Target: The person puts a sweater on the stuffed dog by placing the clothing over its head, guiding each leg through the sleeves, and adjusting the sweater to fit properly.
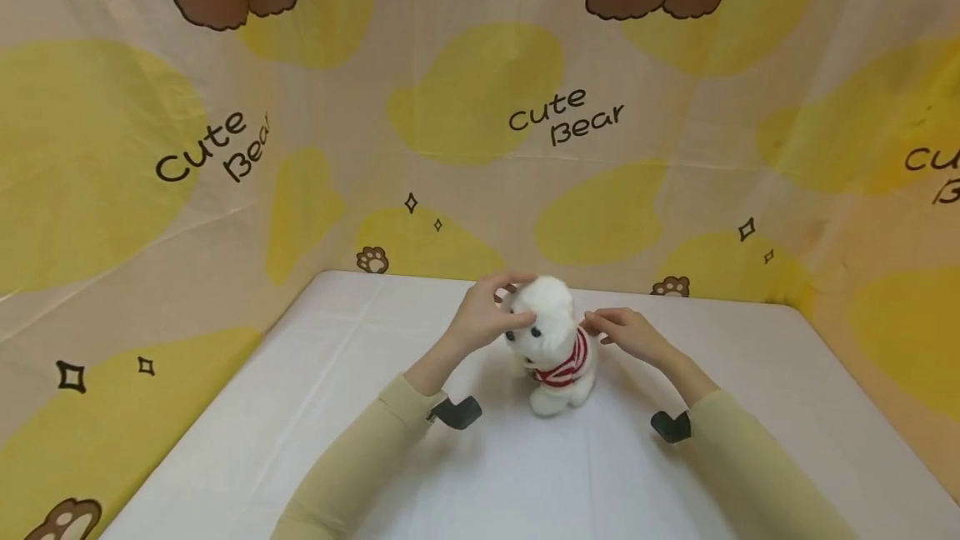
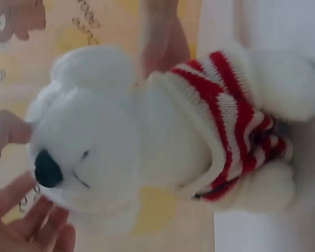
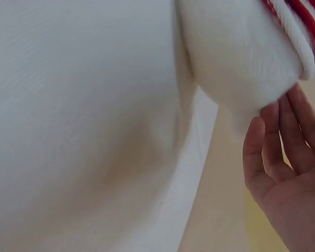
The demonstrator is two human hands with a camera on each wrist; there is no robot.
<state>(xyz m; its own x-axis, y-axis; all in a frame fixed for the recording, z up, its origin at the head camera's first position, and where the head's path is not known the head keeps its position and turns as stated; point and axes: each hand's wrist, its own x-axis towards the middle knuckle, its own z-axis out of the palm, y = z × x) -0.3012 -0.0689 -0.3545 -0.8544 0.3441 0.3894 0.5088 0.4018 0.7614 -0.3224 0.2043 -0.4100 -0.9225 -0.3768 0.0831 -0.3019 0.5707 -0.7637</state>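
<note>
A white plush animal toy (image 1: 551, 315) in a red-and-white striped knit sweater (image 1: 564, 363) stands on the white tabletop. Its dark nose (image 2: 48, 169) shows in the left wrist view. My left hand (image 1: 491, 307) holds the toy's head, thumb on the face and fingers round the far side. On the toy's other side, my right hand (image 1: 630, 333) has its fingertips at the toy's back. In the right wrist view the right hand (image 3: 291, 168) has its fingers fairly straight, close against the white fur (image 3: 241, 52) below the sweater; firm contact is hard to tell.
The white table (image 1: 247, 432) ends at a fabric backdrop (image 1: 465, 190) with bear and yellow patch prints, which rises behind and on both sides. A dark strap piece (image 1: 459, 413) sticks out at the left wrist, another (image 1: 670, 427) at the right.
</note>
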